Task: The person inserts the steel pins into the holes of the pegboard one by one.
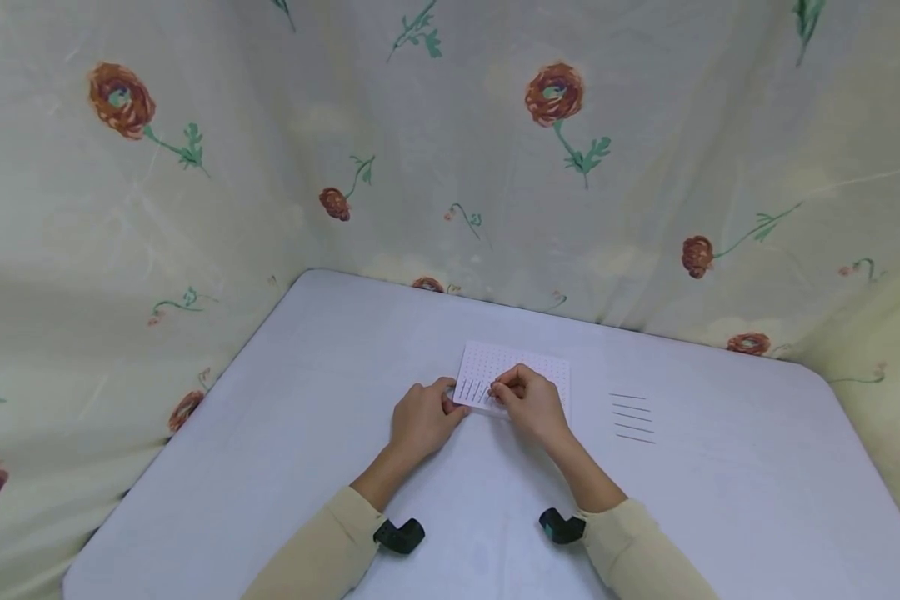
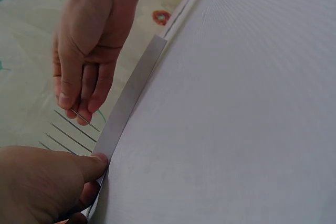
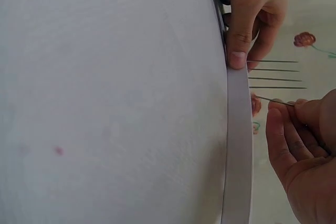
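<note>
A white board (image 1: 521, 360) with a grid of small holes lies on the table. My left hand (image 1: 423, 421) grips its near left corner, the thumb pressing on the side edge (image 3: 239, 140) in the right wrist view. Several thin dark metal rods (image 3: 278, 79) stand up from the board in a row beside that hand. Between thumb and fingertips my right hand (image 1: 531, 406) pinches another thin rod (image 3: 274, 100). This rod leans, its lower end close to the board beside the standing ones; whether it sits in a hole I cannot tell.
On the white table (image 1: 727, 483), right of the board, several more thin rods (image 1: 633, 418) lie apart in a roughly parallel column. A flower-patterned cloth (image 1: 450, 150) hangs behind the table and along its sides. Each wrist wears a black camera (image 1: 400, 537).
</note>
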The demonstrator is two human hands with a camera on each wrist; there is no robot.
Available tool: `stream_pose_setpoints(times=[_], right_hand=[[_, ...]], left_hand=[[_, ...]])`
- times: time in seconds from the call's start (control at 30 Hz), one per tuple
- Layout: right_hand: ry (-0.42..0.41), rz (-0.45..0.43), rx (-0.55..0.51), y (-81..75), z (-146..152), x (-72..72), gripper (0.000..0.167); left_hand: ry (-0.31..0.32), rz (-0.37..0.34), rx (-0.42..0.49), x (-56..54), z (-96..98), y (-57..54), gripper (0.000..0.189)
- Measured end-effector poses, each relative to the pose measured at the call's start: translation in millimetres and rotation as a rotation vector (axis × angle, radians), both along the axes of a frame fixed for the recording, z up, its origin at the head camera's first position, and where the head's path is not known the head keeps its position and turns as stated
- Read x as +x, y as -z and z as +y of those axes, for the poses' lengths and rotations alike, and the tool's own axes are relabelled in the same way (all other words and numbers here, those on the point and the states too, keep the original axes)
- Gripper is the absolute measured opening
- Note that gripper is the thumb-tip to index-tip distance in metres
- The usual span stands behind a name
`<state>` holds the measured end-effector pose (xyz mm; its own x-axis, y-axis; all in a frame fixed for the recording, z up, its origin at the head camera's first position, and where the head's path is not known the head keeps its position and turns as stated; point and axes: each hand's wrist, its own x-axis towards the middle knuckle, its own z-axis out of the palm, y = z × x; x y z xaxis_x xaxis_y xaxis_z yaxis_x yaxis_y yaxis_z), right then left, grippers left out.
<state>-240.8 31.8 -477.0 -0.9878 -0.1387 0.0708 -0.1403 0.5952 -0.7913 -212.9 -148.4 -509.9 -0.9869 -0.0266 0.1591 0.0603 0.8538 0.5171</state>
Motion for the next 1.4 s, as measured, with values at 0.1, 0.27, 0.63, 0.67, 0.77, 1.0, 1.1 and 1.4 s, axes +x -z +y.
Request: stream_pose_setpoints(times=[0.1, 0.27, 0.63, 0.67, 0.77, 1.0, 1.1, 1.4], right_hand=[[0.002, 0.003, 0.024, 2.1, -1.0, 0.6, 0.009], [-0.005, 0.03, 0.047, 3.6, -3.2, 1.1, 0.008], [-0.056, 0.075, 0.088, 2.2, -5.6, 3.7, 0.006], [-0.058, 0.072, 0.091, 1.9, -5.5, 3.7, 0.006], [-0.058, 0.053, 0.101, 0.9, -4.2, 3.3, 0.005], [-0.055, 0.019, 0.107, -5.2, 1.6, 3.3, 0.01], [-0.049, 0.005, 0.093, -8.2, 4.8, 3.9, 0.012], [-0.05, -0.006, 0.084, -9.1, 17.2, 3.4, 0.018]], left_hand=[[0.001, 0.001, 0.002, 0.2, 0.8, -0.1, 0.048], [0.009, 0.002, 0.0, -0.8, 0.9, -0.1, 0.047], [0.014, 0.001, 0.017, -1.5, -0.5, -2.1, 0.047], [0.013, 0.001, 0.017, -1.5, -0.5, -1.8, 0.047], [0.011, -0.006, 0.019, -1.4, -0.4, -0.3, 0.047], [0.004, -0.02, 0.021, -2.2, 0.3, 2.0, 0.048], [0.001, -0.022, 0.014, -2.7, 0.7, 2.1, 0.049], [0.001, -0.014, 0.026, -0.5, 1.6, 0.3, 0.049]])
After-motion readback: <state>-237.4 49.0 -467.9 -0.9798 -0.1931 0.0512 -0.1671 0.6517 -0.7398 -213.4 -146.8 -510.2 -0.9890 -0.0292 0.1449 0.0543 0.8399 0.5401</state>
